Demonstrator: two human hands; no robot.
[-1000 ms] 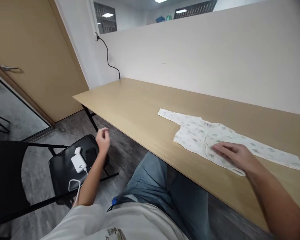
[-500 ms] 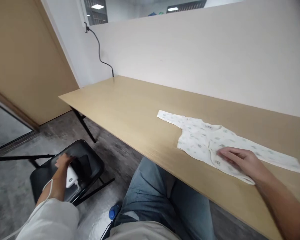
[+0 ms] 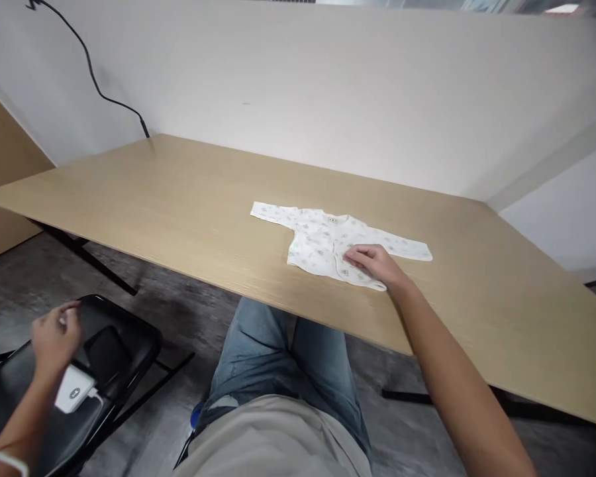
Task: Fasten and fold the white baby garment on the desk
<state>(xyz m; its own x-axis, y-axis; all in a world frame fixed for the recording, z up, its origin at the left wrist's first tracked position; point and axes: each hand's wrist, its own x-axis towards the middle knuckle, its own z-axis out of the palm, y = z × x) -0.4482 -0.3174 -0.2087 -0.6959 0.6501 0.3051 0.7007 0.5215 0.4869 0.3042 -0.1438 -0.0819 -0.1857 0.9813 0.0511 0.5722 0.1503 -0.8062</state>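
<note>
Right hand on the shirt, left hand off over the chair

Shirt (image 3: pixel 314 240) lies flat on the bench (image 3: pixel 193 205), spread out, neck toward the wall and hem toward the near edge. Long axis runs cuff to cuff, roughly along the bench; slightly aslant, left cuff farther from the body, right cuff nearer.

Right hand (image 3: pixel 376 262) is much the nearer one — fingertips on the lower front panel, just right of the front seam. Most of the shirt lies left of those fingers and beyond them; the right sleeve runs out past the knuckles. Fingers bunched close to the thumb; I can't tell from here whether cloth is pinched or only pressed.

Left hand (image 3: pixel 56 336) hangs well apart, above the chair (image 3: pixel 138 328) near a white box (image 3: pixel 74 391). Fingers curled, something pale between them — too small for me to tell if gripped.
</note>
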